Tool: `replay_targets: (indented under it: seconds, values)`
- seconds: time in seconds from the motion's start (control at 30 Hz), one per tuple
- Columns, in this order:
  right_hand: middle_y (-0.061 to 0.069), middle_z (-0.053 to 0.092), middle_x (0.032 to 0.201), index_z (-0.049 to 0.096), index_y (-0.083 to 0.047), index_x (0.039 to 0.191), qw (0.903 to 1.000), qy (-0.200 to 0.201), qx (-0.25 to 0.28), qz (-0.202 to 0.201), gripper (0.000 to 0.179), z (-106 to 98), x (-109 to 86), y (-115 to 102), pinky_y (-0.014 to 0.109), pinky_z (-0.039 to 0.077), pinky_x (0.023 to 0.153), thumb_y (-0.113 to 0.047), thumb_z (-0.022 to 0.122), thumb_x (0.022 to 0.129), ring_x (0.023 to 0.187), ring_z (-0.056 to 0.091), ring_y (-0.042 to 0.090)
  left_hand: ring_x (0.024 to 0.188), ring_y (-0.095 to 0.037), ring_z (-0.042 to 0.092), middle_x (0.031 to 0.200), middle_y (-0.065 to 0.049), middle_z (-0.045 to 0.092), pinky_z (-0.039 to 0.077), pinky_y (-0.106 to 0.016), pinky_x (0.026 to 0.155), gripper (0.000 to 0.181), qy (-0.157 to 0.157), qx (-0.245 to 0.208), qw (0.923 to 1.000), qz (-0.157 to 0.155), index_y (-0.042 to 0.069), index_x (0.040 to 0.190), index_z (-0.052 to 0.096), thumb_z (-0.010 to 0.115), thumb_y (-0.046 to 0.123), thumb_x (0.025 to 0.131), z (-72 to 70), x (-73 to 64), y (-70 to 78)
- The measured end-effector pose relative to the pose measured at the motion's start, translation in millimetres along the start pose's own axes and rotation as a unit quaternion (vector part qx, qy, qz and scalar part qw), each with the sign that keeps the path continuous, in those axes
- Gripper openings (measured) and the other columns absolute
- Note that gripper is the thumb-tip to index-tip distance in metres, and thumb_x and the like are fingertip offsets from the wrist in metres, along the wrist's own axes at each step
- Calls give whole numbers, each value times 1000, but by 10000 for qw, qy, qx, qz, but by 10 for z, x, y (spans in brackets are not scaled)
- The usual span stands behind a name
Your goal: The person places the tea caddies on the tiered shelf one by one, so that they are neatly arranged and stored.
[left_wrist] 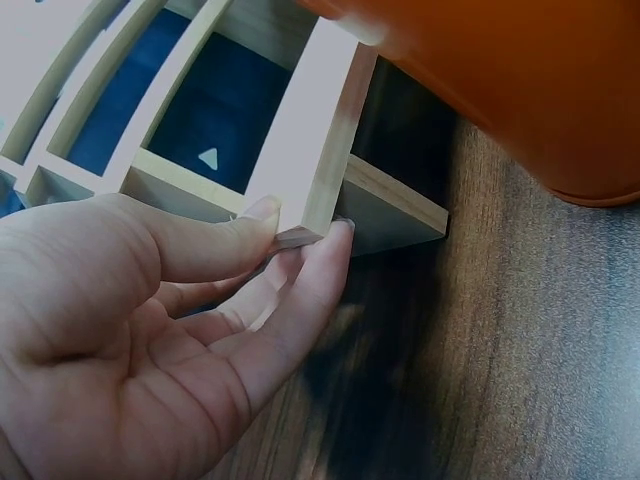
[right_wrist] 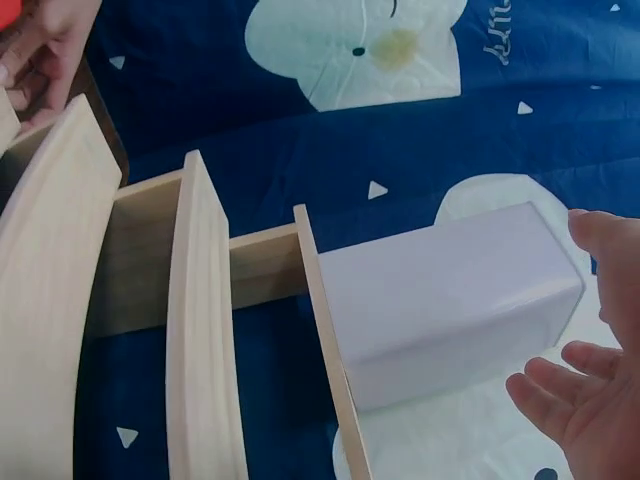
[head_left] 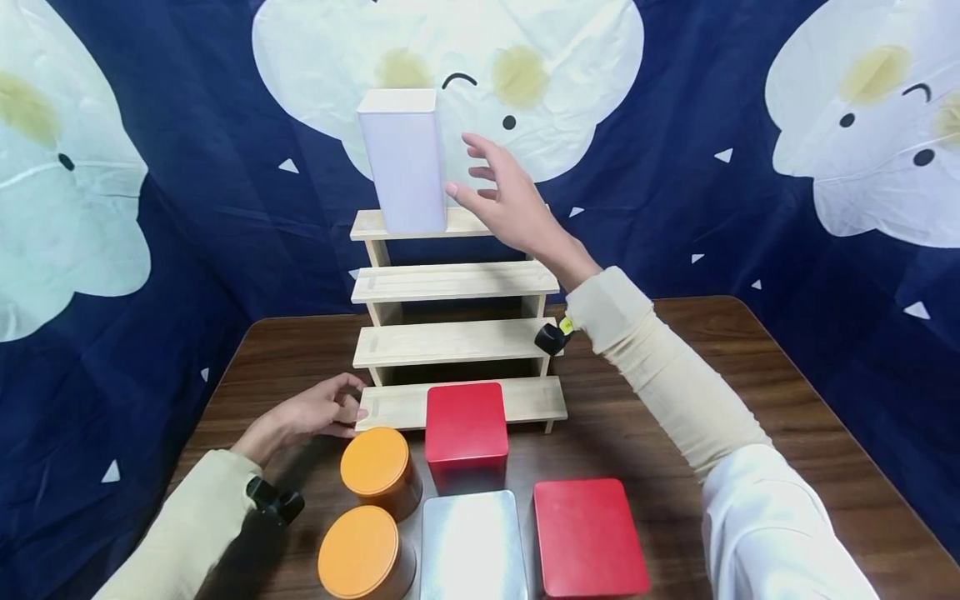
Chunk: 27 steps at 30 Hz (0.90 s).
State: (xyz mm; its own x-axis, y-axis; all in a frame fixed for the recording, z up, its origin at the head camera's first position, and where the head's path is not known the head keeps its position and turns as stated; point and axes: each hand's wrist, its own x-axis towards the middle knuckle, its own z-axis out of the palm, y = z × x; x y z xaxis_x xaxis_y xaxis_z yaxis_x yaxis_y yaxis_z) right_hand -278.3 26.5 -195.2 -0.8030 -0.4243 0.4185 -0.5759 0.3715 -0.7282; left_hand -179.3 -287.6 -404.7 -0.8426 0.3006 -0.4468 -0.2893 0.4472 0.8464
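While the right hand hung beside the white box with its fingers loosely bent, grasping nothing, the left hand pinched the front left corner of the lowest step, thumb on top and fingertips underneath. That step belonged to a wooden stand set toward the far edge of the table, between its two rounded far corners. Upright at the left end of the top step, the white box reached that step's front edge; a gap separated it from the right hand's fingers. One red box stood before the middle of the lowest step's front edge, and whether they touched could not be told. Nearer the wearer, a silver box lay between a front orange tin and a second red box. A rear orange tin stood close by the lowest step's left end. Behind the table hung a dark blue cloth printed with white clouds.
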Motion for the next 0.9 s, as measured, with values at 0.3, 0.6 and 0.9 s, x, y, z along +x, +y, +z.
replay_targets:
  seconds: [0.3, 0.6, 0.9]
  values:
    - [10, 32, 152, 27, -8, 149, 9996, -103, 175, -190, 60, -83, -431, -73, 37, 38, 110, -18, 55, 97, 135, 42, 26, 83, -19, 60, 99, -15, 55, 59, -32, 76, 51, -32, -74, 10000, 48, -4, 132, 29, 60, 6, 93, -8, -13, -34]
    - [11, 33, 152, 31, -5, 147, 9992, -298, 147, -203, 59, -139, -807, 138, 45, 39, 109, -13, 57, 95, 132, 44, 31, 82, -18, 60, 97, -14, 54, 59, -34, 78, 49, -4, -70, 10000, -2, -3, 131, 30, 59, 6, 93, -11, -4, -15]
    - [5, 37, 150, 33, -10, 146, 9974, -354, 545, -311, 59, -71, -1046, 403, 41, 42, 107, -11, 60, 93, 131, 47, 25, 83, -18, 60, 99, -15, 54, 59, -34, 78, 51, 14, -81, 10000, -8, -4, 132, 29, 59, 6, 93, -12, -7, -36]
